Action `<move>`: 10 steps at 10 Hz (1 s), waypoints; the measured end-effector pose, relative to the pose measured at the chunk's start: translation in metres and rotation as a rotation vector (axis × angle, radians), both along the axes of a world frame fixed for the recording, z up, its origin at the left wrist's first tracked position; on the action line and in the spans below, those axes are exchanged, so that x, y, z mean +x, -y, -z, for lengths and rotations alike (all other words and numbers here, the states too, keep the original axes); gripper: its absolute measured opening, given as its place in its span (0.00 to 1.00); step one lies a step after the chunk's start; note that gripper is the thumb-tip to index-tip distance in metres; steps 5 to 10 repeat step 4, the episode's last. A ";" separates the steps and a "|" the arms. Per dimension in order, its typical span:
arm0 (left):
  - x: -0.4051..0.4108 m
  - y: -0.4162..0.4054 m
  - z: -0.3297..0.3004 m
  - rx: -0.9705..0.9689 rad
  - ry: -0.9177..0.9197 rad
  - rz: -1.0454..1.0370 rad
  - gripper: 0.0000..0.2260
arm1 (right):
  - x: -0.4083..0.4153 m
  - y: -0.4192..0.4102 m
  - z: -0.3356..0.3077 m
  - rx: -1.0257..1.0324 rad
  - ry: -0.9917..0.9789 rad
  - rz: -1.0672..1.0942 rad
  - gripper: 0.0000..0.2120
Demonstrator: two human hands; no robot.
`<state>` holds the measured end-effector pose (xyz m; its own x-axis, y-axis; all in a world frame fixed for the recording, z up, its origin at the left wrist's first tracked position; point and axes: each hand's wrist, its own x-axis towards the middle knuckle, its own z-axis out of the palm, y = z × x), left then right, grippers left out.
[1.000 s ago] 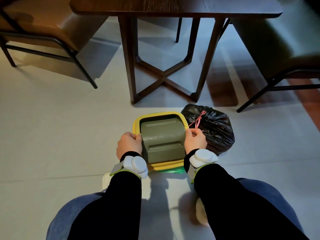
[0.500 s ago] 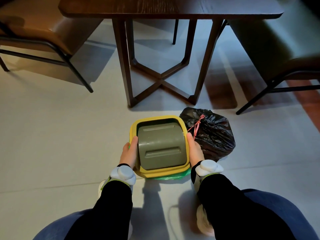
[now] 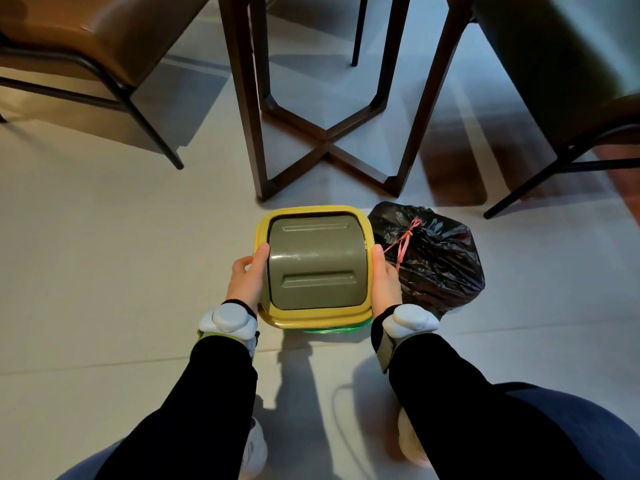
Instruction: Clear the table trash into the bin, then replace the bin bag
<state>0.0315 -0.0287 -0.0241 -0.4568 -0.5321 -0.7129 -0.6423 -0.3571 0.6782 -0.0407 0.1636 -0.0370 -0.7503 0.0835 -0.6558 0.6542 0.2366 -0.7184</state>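
A small bin stands on the floor in front of me, seen from above: a yellow lid frame with a grey-green swing flap. A strip of green bag shows under the frame's near edge. My left hand lies flat against the frame's left side, fingers straight. My right hand lies flat against its right side. Right beside the bin sits a full black bin bag, tied with a red string.
The dark wooden table's legs and crossed base stand just beyond the bin. A brown chair is at the far left, a dark chair at the far right. My knees and shoes are at the bottom edge.
My hands went from curled over the bin's rim to flat against the lid frame's sides. The swing flap, tilted open before, now lies level in the frame. The view moved closer.
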 end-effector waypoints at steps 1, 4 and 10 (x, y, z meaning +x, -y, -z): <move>0.000 0.000 -0.006 -0.026 0.020 0.037 0.42 | -0.001 0.000 -0.004 0.023 -0.006 -0.019 0.35; 0.006 -0.042 -0.104 -0.324 -0.075 0.171 0.27 | 0.016 0.000 -0.089 0.158 -0.034 -0.152 0.29; 0.006 -0.042 -0.104 -0.324 -0.075 0.171 0.27 | 0.016 0.000 -0.089 0.158 -0.034 -0.152 0.29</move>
